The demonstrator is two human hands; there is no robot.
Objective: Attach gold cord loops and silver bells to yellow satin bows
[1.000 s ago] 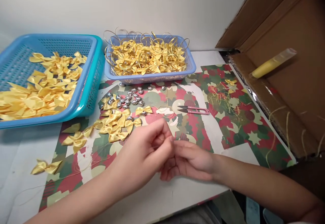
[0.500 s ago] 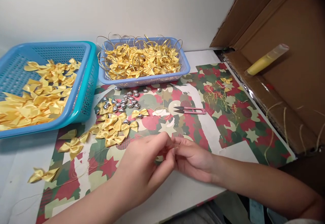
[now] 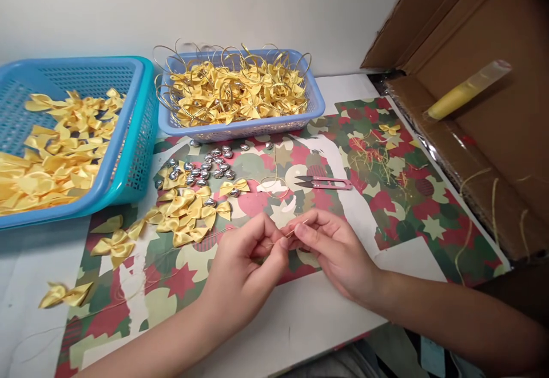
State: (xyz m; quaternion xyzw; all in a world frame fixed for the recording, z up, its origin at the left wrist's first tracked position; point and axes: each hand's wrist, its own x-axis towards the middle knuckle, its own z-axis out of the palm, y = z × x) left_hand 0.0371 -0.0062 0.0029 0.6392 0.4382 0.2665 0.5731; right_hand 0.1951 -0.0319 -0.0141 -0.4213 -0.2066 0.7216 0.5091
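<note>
The hands [image 3: 243,266] partly hide a thin strand [image 3: 291,233].

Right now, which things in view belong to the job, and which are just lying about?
Likely in the job: thin thread held by the left hand and right hand, yellow bows, small silver pieces, pink snips, left basket, back basket.

Apparently just lying about: thread scraps, yellow-filled tube, cardboard.

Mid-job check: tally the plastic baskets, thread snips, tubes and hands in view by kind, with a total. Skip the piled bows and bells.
Plastic baskets: 3 (blue basket, teal basket, periwinkle basket)
Thread snips: 1
Translucent yellow tube: 1
Hands: 2 (left hand, right hand, at a thin strand)
Total: 7
</note>
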